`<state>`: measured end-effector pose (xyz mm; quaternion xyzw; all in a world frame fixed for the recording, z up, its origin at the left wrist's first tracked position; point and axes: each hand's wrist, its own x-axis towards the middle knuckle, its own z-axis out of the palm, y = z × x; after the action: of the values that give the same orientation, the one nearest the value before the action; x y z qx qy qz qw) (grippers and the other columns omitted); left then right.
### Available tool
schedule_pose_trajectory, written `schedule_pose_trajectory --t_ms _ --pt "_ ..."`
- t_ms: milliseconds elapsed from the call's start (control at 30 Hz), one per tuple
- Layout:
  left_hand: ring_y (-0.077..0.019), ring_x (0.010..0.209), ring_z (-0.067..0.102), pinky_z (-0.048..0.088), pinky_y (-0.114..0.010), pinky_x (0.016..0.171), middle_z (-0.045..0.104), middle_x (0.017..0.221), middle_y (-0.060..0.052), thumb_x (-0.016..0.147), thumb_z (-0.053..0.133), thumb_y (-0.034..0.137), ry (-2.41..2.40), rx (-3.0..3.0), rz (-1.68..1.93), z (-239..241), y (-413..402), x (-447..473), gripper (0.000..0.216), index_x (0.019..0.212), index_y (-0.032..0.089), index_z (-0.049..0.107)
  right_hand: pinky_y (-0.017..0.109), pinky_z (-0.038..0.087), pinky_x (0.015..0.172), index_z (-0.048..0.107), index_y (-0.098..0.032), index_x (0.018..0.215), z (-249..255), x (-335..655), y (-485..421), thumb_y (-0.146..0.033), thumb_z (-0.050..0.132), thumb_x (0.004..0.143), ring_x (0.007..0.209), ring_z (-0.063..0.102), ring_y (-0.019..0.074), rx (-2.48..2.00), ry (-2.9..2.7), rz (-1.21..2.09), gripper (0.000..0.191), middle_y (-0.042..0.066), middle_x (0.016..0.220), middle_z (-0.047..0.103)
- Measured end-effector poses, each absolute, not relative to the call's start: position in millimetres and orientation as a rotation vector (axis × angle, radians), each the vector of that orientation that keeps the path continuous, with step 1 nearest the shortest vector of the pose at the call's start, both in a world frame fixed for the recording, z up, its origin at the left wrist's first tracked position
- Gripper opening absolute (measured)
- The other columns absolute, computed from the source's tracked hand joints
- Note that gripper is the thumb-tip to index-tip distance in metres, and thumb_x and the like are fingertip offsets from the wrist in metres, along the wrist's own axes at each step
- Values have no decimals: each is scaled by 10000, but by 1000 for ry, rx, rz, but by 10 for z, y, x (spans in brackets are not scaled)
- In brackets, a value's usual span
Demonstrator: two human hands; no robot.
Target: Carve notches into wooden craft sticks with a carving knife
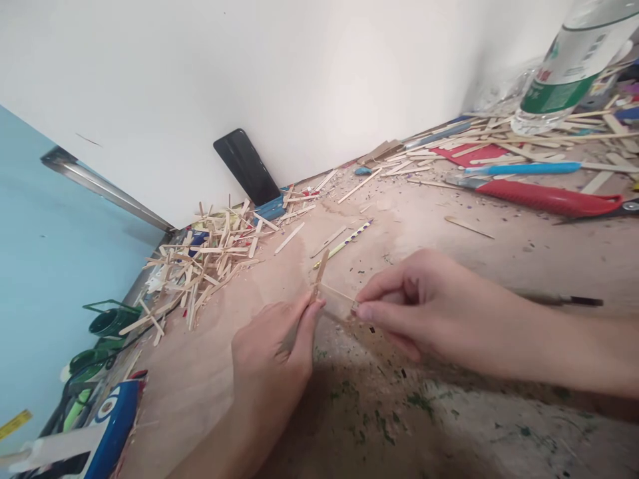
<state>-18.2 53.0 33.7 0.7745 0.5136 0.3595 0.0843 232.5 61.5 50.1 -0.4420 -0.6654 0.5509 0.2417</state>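
Observation:
My left hand [272,352] pinches a thin wooden craft stick [319,273] that points up and away from the fingers. Just to its right, my right hand [424,306] is closed in a pinch on a finer wooden sliver [337,293], which runs leftward and meets the stick near my left fingertips. Both hands rest low over the worn wooden tabletop [399,226], close to its middle. What else lies inside my right fingers is hidden.
A heap of cut wooden sticks [200,259] lies at the left. A striped pencil [344,245], a black phone [247,166] leaning on the wall, red-handled pliers [544,197], a blue pen [524,169] and a plastic bottle [569,66] stand farther back. Glue bottles [94,426] sit by the left edge.

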Motion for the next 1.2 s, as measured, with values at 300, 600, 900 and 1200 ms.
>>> schedule_pose_trajectory --t_ms 300,600,900,1200 --pt "-266 853 945 732 -332 795 971 1026 -18 1104 784 244 1459 2309 1051 342 479 -106 213 1071 313 983 306 297 498 625 -244 652 483 2271 610 -421 640 1066 497 412 133 -1147 -1636 1621 450 -27 544 520" --pt "-236 761 933 716 -270 714 963 964 -17 1082 784 219 1410 2347 1085 406 464 -62 203 1041 284 972 240 405 474 776 -227 892 401 2193 597 -444 630 1143 482 533 123 -1118 -1570 1639 362 -32 607 624" --pt "-233 797 931 695 -273 748 959 956 -63 1135 760 188 1403 2514 1086 323 565 -160 200 1087 204 953 230 330 431 623 -234 644 415 2235 582 -531 797 988 451 486 113 -1147 -1513 1859 487 -11 552 593" --pt "-181 830 918 696 -225 822 951 977 -9 1134 652 104 1178 2619 1076 321 469 -147 277 1117 216 904 247 389 436 750 -221 793 433 2227 592 -523 851 910 470 552 129 -1111 -1420 1914 340 10 635 718"
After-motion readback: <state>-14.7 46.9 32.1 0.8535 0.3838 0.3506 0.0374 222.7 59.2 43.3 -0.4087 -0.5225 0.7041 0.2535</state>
